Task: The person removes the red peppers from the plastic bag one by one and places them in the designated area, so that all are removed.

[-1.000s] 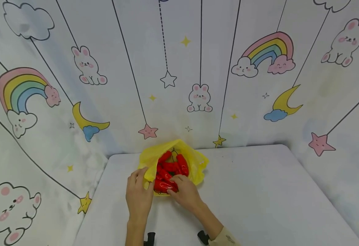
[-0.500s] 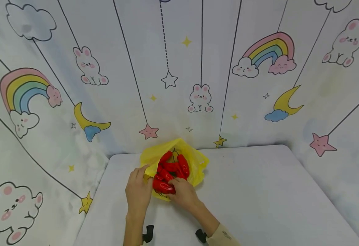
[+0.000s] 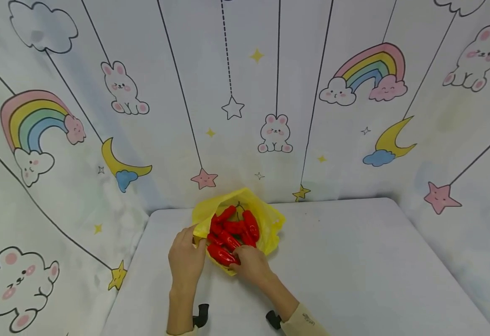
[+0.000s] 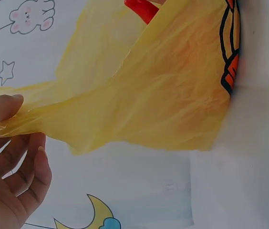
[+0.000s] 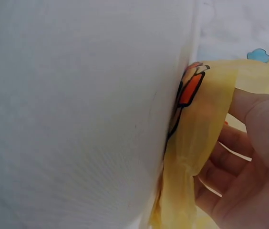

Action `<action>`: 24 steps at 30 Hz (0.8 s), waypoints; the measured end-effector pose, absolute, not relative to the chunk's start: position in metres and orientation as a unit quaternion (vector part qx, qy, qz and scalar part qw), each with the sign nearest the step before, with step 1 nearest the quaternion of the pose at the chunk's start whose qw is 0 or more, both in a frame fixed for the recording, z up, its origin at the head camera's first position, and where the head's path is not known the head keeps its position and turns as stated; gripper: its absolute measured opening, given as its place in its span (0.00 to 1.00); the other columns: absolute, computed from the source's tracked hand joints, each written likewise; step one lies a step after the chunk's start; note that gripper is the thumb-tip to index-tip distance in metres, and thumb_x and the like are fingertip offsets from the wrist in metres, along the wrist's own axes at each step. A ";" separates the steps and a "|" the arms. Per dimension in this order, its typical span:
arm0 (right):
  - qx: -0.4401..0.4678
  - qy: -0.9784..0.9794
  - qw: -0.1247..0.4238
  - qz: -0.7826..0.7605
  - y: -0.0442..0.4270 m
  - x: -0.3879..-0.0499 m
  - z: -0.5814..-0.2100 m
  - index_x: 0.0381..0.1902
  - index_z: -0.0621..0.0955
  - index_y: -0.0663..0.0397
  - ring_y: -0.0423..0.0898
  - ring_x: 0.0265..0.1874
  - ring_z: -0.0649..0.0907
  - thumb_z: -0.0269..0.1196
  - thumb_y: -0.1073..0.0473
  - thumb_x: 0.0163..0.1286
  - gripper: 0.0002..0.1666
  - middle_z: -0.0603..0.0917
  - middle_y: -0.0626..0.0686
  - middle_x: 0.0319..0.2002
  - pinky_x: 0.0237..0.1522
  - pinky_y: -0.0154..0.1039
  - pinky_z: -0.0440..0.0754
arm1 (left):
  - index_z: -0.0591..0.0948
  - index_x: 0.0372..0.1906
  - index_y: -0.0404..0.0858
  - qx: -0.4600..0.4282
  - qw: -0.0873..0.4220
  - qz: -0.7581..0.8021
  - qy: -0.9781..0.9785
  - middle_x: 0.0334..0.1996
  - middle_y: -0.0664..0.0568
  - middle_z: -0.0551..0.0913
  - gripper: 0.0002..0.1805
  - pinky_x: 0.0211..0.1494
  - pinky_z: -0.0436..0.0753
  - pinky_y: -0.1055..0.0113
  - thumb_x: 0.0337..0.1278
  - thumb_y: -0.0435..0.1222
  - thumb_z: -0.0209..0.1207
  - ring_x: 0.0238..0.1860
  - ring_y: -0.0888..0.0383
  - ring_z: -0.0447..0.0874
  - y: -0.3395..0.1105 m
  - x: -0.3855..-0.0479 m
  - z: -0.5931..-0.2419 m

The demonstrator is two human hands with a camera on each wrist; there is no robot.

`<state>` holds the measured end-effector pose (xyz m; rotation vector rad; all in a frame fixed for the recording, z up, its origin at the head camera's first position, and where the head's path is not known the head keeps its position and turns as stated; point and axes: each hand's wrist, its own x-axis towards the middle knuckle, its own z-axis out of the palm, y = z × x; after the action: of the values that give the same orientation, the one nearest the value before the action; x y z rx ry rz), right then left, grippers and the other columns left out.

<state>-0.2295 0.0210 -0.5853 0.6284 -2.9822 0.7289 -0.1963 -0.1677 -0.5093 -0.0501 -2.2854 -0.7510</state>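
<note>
A yellow plastic bag lies on the table with its mouth toward the person, several glossy red peppers inside. At its left edge my left hand pinches the rim between thumb and fingers; the left wrist view shows the left hand with the bag's film in that pinch. My right hand is at the near right of the opening, fingertips at the lowest red pepper. In the right wrist view the right hand reaches behind the bag's edge, which partly hides its fingertips.
The white table extends around the bag. Behind it stands a pale backdrop printed with rabbits, rainbows, moons and stars. Black fittings show by both wrists.
The near rim of the bag has come down toward the person, and the lowest peppers lie more exposed. My right hand has moved slightly nearer the person; my left still holds the rim.
</note>
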 end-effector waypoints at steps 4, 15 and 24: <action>0.206 -0.948 0.013 0.242 0.023 -0.228 -0.586 0.37 0.87 0.49 0.39 0.24 0.72 0.79 0.48 0.59 0.15 0.78 0.40 0.24 0.27 0.31 0.73 | 0.86 0.46 0.33 -0.019 0.363 -0.291 -0.885 0.30 0.49 0.81 0.11 0.32 0.78 0.59 0.57 0.28 0.69 0.31 0.53 0.74 -0.168 -0.196 -0.509; 0.215 -0.941 0.008 0.261 0.030 -0.222 -0.579 0.38 0.87 0.50 0.37 0.21 0.72 0.76 0.51 0.61 0.13 0.75 0.38 0.21 0.26 0.31 0.73 | 0.85 0.41 0.32 -0.026 0.379 -0.299 -0.875 0.29 0.49 0.80 0.10 0.32 0.77 0.58 0.52 0.23 0.64 0.30 0.52 0.74 -0.173 -0.197 -0.507; 0.214 -0.940 0.013 0.267 0.042 -0.216 -0.565 0.40 0.86 0.48 0.35 0.25 0.75 0.76 0.52 0.61 0.13 0.81 0.38 0.27 0.29 0.31 0.77 | 0.85 0.39 0.32 -0.026 0.377 -0.310 -0.872 0.27 0.49 0.79 0.07 0.31 0.77 0.59 0.55 0.24 0.64 0.29 0.53 0.73 -0.174 -0.199 -0.507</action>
<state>-0.2161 0.0420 -0.5654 0.6673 -2.9284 0.8319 -0.1987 -0.1736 -0.5068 -0.0661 -2.2314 -0.7929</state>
